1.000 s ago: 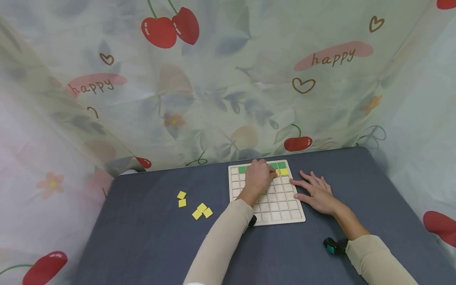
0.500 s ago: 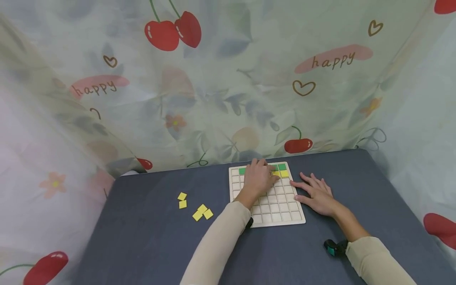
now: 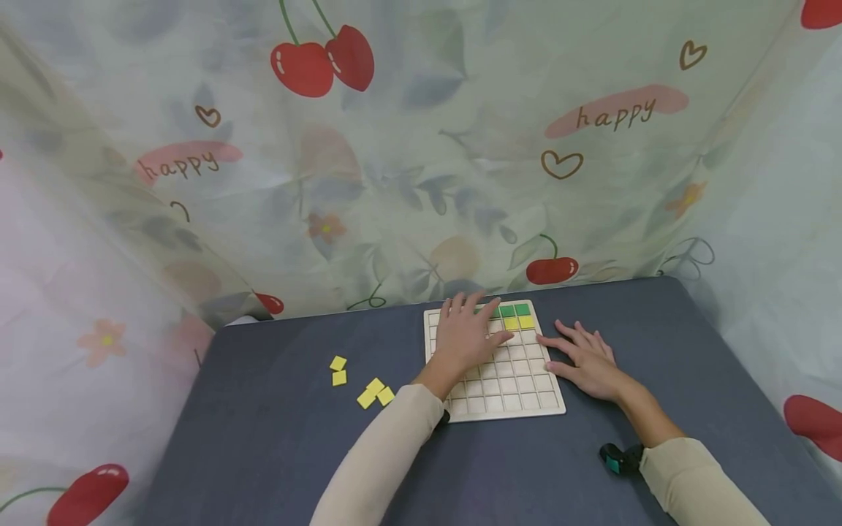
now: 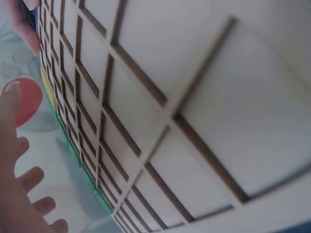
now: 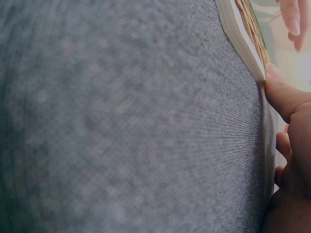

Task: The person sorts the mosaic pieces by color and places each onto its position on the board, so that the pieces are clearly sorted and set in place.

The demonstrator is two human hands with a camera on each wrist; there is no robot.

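White grid board (image 3: 509, 383) lies flat on the dark table (image 3: 263, 431), beneath the left hand (image 3: 463, 337) and directly beside the thumb of the right hand (image 3: 588, 363).

Left hand: fingers spread and extended over the far rows, thumb pointing toward the right edge. No tile shows between the fingertips; the hand is released. In the left wrist view, a gap separates the fingers from the grid, so the hand appears raised above the cells.

Right hand: fingers spread and relaxed, grasping nothing. The right wrist view shows the thumb tip against the side of the board. This contact probably braces the board against sliding while the left hand works.

Green tiles (image 3: 522, 310) occupy the far row, partly covered by the left fingers. Two seated yellow tiles (image 3: 527, 322) fill the right-hand cells of the next row, just beyond the left thumb tip. The thin dividers presumably keep each tile square and prevent drift.

Five loose yellow tiles (image 3: 338, 378) rest on the table to the left of the left hand, in one group of two and one of three. This position likely serves the left hand, leaving the right hand free to steady the edge.
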